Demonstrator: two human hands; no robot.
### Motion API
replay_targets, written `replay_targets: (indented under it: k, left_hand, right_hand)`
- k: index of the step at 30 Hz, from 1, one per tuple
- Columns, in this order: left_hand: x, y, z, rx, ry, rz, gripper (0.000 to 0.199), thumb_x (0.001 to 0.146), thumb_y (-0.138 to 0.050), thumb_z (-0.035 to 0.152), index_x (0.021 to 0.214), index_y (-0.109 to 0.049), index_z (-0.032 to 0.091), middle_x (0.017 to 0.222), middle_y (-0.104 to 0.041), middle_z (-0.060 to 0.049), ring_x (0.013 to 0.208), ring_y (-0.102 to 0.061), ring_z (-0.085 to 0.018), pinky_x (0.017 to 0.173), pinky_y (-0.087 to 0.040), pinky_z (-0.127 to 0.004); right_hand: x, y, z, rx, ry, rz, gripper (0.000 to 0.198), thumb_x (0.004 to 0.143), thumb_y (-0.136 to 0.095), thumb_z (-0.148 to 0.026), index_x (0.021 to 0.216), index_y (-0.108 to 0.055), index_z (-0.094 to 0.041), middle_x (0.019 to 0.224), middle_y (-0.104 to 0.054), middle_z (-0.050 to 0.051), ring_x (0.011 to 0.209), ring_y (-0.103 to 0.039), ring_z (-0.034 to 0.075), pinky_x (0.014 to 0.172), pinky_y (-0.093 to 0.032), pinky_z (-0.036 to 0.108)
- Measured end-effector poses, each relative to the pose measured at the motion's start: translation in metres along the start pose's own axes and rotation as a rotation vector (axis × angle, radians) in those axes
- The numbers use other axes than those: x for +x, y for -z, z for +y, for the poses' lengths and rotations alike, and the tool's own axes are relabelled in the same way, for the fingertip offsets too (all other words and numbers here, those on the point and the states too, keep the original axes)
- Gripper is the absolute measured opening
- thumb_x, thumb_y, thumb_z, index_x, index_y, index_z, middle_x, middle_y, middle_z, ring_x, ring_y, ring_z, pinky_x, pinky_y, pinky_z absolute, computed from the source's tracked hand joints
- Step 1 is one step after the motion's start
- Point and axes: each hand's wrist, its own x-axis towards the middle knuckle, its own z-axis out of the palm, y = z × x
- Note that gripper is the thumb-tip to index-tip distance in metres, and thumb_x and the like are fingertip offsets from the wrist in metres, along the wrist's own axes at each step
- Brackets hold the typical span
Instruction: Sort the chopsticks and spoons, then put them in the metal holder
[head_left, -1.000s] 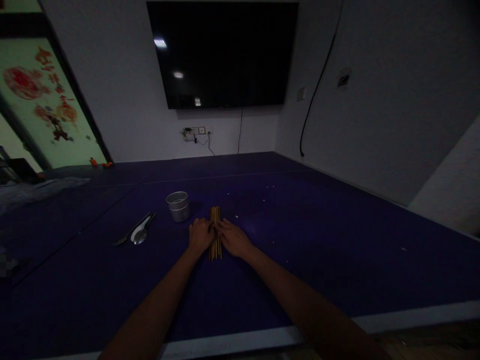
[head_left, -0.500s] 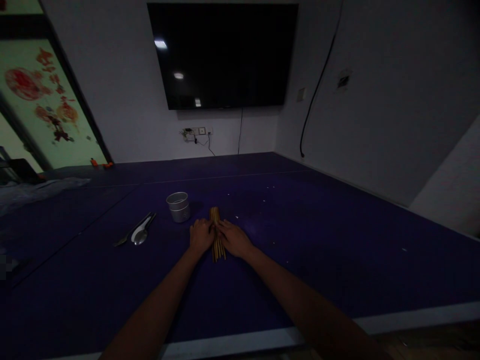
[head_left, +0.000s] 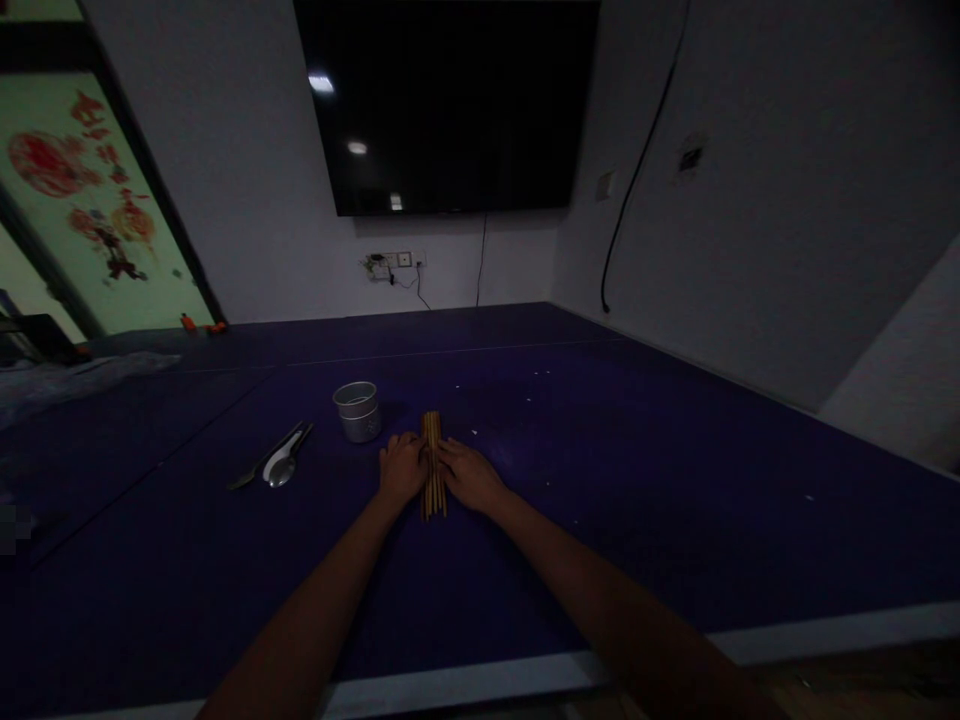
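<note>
A bundle of several brown chopsticks (head_left: 433, 490) lies on the purple tabletop, pointing away from me. From its left side my left hand (head_left: 403, 468) presses against it, fingers curled and thumb at the sticks. My right hand (head_left: 471, 474) closes in on the right side, its fingers touching the same bundle. The far ends sit fairly even, while the near ends are slightly uneven. Just beyond my left hand stands a silver metal cup (head_left: 358, 412), upright. To its left lie a fork (head_left: 259, 465), a white spoon (head_left: 279, 452) and a metal spoon (head_left: 282, 470), side by side.
The purple table (head_left: 660, 480) has a pale front edge and small white specks scattered on it. Crumpled clear plastic (head_left: 82, 378) lies at the far left. A dark television (head_left: 457, 110) hangs on the wall behind, above sockets (head_left: 394, 264) with cables.
The chopsticks' near ends have drawn closer together and shifted slightly left. Both hands stay at the bundle's sides, and the cup and cutlery have not moved.
</note>
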Motion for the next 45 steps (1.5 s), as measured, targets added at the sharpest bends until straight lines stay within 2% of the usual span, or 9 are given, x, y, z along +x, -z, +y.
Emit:
replay_targets:
  k: [10, 23, 28, 39, 45]
  left_hand:
    - [0.0, -0.002, 0.0, -0.027, 0.003, 0.014, 0.038, 0.09, -0.032, 0.031, 0.118, -0.056, 0.025, 0.12, -0.057, -0.007, 0.108, -0.046, -0.025, 0.086, -0.038, -0.04]
    - [-0.001, 0.0, 0.001, -0.021, -0.003, 0.026, 0.037, 0.089, -0.033, 0.03, 0.117, -0.056, 0.024, 0.121, -0.058, -0.007, 0.11, -0.046, -0.024, 0.086, -0.039, -0.04]
    - [0.0, -0.003, 0.0, -0.023, 0.006, 0.03, 0.038, 0.09, -0.032, 0.032, 0.12, -0.054, 0.025, 0.121, -0.057, -0.007, 0.109, -0.046, -0.024, 0.086, -0.039, -0.041]
    - [0.001, -0.004, -0.002, -0.058, 0.001, 0.043, 0.037, 0.09, -0.029, 0.032, 0.113, -0.057, 0.023, 0.119, -0.059, -0.007, 0.108, -0.048, -0.025, 0.087, -0.039, -0.041]
    - [-0.001, 0.0, 0.0, -0.022, 0.018, 0.057, 0.038, 0.089, -0.032, 0.031, 0.115, -0.058, 0.023, 0.112, -0.06, -0.008, 0.105, -0.049, -0.025, 0.084, -0.04, -0.038]
  right_hand:
    - [0.002, -0.002, 0.0, -0.031, -0.065, -0.024, 0.044, 0.09, -0.036, -0.019, 0.132, -0.046, -0.011, 0.136, -0.047, 0.013, 0.131, -0.035, 0.024, 0.104, -0.034, 0.04]
    - [0.001, -0.002, 0.001, -0.03, -0.032, -0.001, 0.044, 0.088, -0.038, -0.019, 0.131, -0.048, -0.015, 0.135, -0.048, 0.01, 0.126, -0.042, 0.023, 0.102, -0.037, 0.039]
    - [0.001, -0.001, 0.0, -0.008, -0.025, 0.015, 0.045, 0.087, -0.039, -0.017, 0.132, -0.047, -0.013, 0.134, -0.049, 0.012, 0.127, -0.041, 0.023, 0.103, -0.035, 0.039]
    - [0.0, 0.008, -0.008, -0.027, -0.059, 0.06, 0.045, 0.084, -0.045, -0.018, 0.128, -0.049, -0.008, 0.13, -0.05, 0.017, 0.123, -0.042, 0.022, 0.105, -0.031, 0.035]
    - [-0.001, 0.016, -0.016, -0.071, -0.096, 0.046, 0.04, 0.082, -0.046, -0.017, 0.121, -0.056, -0.014, 0.118, -0.056, 0.012, 0.11, -0.05, 0.021, 0.095, -0.038, 0.032]
